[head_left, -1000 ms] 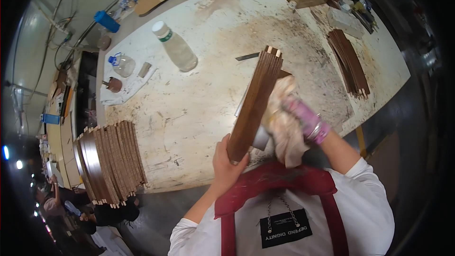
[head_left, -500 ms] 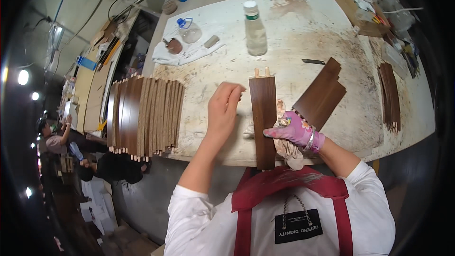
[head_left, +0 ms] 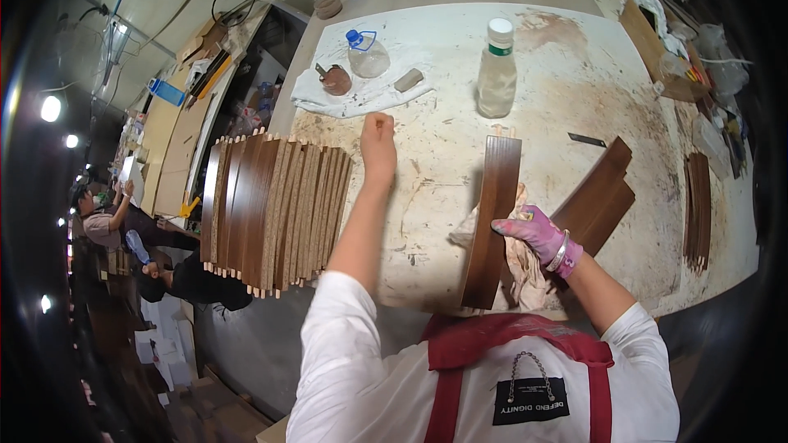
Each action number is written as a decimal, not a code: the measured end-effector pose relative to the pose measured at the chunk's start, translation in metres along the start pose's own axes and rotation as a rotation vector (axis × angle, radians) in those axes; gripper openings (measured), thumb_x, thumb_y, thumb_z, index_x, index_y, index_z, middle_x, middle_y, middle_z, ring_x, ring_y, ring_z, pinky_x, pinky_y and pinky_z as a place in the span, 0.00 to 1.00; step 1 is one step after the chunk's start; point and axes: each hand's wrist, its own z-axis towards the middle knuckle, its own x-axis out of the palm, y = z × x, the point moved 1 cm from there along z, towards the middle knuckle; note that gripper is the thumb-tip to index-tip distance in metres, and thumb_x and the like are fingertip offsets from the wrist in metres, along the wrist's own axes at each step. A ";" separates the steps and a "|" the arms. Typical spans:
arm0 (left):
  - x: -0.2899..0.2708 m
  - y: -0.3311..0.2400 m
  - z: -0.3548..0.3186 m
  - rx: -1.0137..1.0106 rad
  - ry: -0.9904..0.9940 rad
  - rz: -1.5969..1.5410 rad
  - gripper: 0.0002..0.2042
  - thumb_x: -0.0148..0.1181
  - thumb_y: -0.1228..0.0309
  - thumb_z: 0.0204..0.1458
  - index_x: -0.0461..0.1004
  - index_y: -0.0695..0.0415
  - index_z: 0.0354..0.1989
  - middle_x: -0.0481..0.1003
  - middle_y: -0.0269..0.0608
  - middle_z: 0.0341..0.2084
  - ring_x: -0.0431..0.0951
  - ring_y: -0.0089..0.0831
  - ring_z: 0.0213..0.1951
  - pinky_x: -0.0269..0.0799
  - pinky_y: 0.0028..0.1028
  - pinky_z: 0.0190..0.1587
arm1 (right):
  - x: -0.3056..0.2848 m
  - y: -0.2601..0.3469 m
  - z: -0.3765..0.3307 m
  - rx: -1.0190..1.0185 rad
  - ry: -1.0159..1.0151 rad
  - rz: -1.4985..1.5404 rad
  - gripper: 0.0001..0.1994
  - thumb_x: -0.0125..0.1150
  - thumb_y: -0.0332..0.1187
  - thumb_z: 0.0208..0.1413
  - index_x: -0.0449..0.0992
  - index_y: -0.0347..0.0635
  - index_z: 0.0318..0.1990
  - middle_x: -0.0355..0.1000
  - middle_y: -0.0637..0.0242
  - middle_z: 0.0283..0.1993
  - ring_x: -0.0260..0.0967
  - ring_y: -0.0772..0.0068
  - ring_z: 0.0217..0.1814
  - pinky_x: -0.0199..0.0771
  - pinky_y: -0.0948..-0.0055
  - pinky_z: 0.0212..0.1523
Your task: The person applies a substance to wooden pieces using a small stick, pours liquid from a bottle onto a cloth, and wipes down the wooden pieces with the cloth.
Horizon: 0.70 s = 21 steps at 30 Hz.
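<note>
A dark brown wooden slat point(head_left: 495, 205) with pale dowel pins at its far end stands out over the table in front of me. My right hand point(head_left: 538, 236), in a pink flowered glove, grips its right edge with the thumb across its face. Against that hand bunches a stained pale rag point(head_left: 529, 275). My bare left hand point(head_left: 378, 143) is closed, reached out near a white cloth point(head_left: 361, 98); what its fingers hold, if anything, is hidden. Beneath the gloved hand's right side lie a couple of similar brown slats point(head_left: 597, 195).
A row of doweled slats point(head_left: 263, 205) fills the table's left edge; a smaller stack point(head_left: 696, 205) lies far right. A white-capped bottle point(head_left: 497, 74), a blue-capped jug point(head_left: 368, 57), a small brown pot point(head_left: 335, 80) and a dark blade point(head_left: 587, 139) are beyond. Other people are at far left.
My left hand has moved away from the slat, forward and left toward the white cloth. The slat in my right hand has tilted a little. The whole view has shifted.
</note>
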 end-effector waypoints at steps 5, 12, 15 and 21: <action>-0.017 0.065 0.098 0.308 -0.098 0.589 0.05 0.54 0.74 0.49 0.74 0.58 0.34 0.72 0.44 0.30 0.72 0.40 0.34 0.67 0.36 0.37 | 0.008 0.002 0.020 0.022 0.017 -0.025 0.12 0.65 0.30 0.49 0.77 0.33 0.39 0.76 0.63 0.41 0.72 0.79 0.46 0.69 0.81 0.47; 0.001 0.072 0.130 0.467 0.229 1.312 0.05 0.56 0.72 0.45 0.77 0.54 0.28 0.73 0.40 0.34 0.72 0.36 0.42 0.66 0.41 0.45 | 0.015 0.010 0.029 -0.226 0.086 -0.191 0.12 0.62 0.34 0.52 0.78 0.35 0.40 0.76 0.68 0.35 0.70 0.83 0.38 0.69 0.81 0.41; 0.004 0.070 0.133 0.517 0.252 1.299 0.06 0.55 0.72 0.45 0.76 0.55 0.30 0.73 0.38 0.33 0.72 0.37 0.42 0.65 0.41 0.45 | 0.005 0.008 0.038 0.038 0.137 -0.080 0.13 0.62 0.34 0.52 0.78 0.35 0.41 0.76 0.69 0.35 0.70 0.84 0.37 0.69 0.81 0.39; -0.005 0.082 0.124 0.495 0.326 1.277 0.07 0.55 0.72 0.45 0.75 0.55 0.33 0.72 0.38 0.36 0.71 0.38 0.43 0.66 0.42 0.43 | 0.005 -0.007 0.043 0.094 0.151 0.132 0.09 0.62 0.30 0.52 0.78 0.34 0.39 0.76 0.68 0.36 0.70 0.84 0.35 0.69 0.82 0.38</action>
